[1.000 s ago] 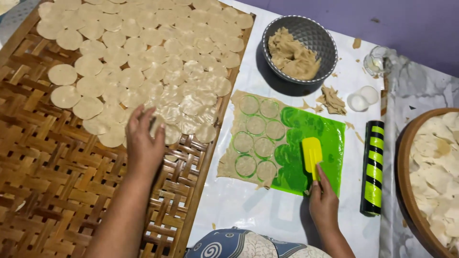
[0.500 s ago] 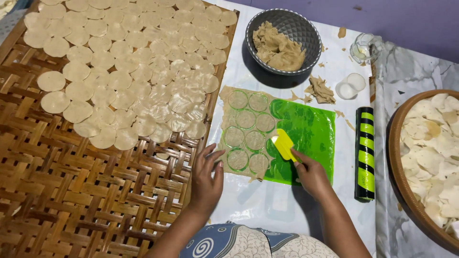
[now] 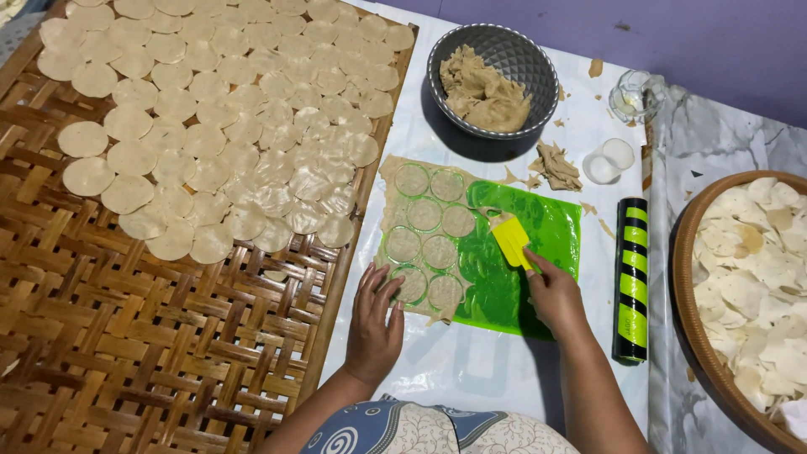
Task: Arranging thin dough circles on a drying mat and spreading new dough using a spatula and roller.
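My left hand [image 3: 375, 318] rests flat with fingers apart at the near-left edge of a thin dough sheet [image 3: 395, 210], which is cut into several rounds and lies on a green plastic sheet [image 3: 538, 227]. My right hand [image 3: 555, 294] grips a yellow spatula [image 3: 511, 242], its blade on the green sheet beside the cut rounds. To the left, a woven bamboo tray [image 3: 126, 353] carries many thin dough discs [image 3: 218, 109] laid out in rows.
A grey bowl [image 3: 538, 71] of dough stands behind the green sheet, with scraps [image 3: 556, 166] beside it. A black and green roller [image 3: 630, 277] lies to the right. A round wooden basket [image 3: 685, 303] of pale discs sits at the right edge. A small glass [image 3: 630, 94] stands at the back.
My left hand left the discs on the bamboo tray and came down to the near edge of the dough sheet. My right hand slid the yellow spatula left across the green sheet.
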